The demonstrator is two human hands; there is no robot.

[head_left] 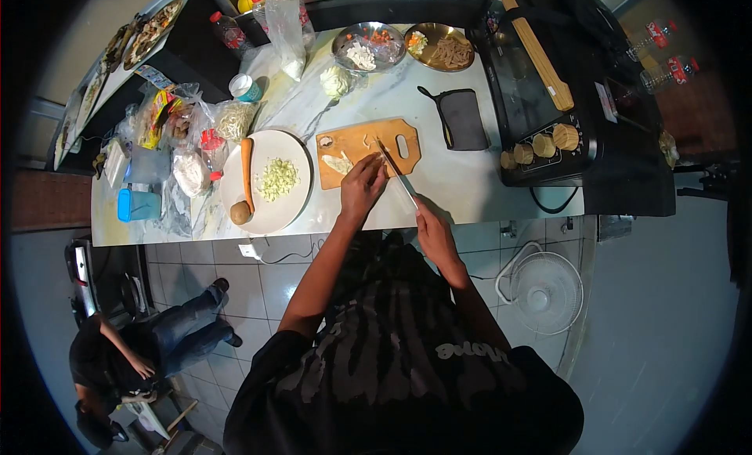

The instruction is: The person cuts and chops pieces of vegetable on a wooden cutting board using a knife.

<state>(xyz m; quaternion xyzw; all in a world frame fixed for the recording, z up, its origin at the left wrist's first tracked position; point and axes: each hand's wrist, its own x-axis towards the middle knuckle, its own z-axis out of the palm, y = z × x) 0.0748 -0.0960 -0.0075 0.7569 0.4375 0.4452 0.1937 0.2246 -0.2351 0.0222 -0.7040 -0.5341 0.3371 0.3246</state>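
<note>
1. Right grip point(436, 234) is wrapped around the knife point(399, 175).
2. Left grip point(363, 189), fingers bunched, is beside the blade; whether it pinches food, I cannot tell.
3. The knife slants over the wooden cutting board point(356, 134) on the desk point(376, 102).
4. Left: white plate point(274, 217) with chopped pale-green pieces point(279, 179).

Black short-sleeved shirt point(407, 412), grey streaked print point(317, 377), pale lettering point(470, 351), bare forearms point(317, 275), bare hands point(363, 186)
</note>
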